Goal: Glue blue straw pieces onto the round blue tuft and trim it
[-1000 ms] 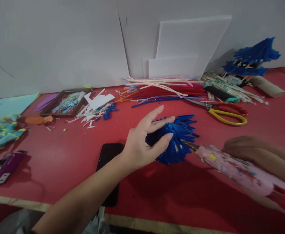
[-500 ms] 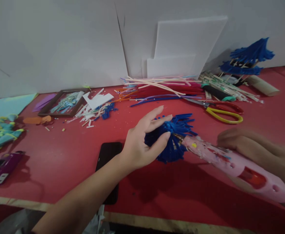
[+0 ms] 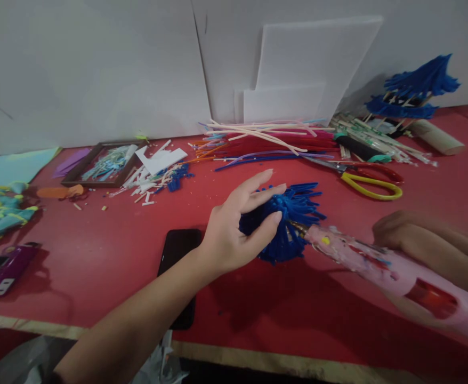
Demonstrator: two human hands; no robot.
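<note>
My left hand is closed around the top of a bunch of blue pipe cleaners, whose strands fan out like a tassel just above the red table. Thumb and fingers pinch it near its crown. On the right, my right hand is wrapped round a pink glue gun smeared with bits of dried glue. The gun's metal nozzle touches or nearly touches the blue strands just right of my left thumb; the exact contact is hidden.
Scissors lie behind the glue gun. A black phone rests under my left forearm. Loose pipe cleaners stretch along the wall. A brown tray of scraps and a purple device sit left, a blue tiered model at back right.
The glue gun and my right hand have shifted slightly to the right in view. My left hand keeps hold of the blue bunch; the view has tilted a little.
</note>
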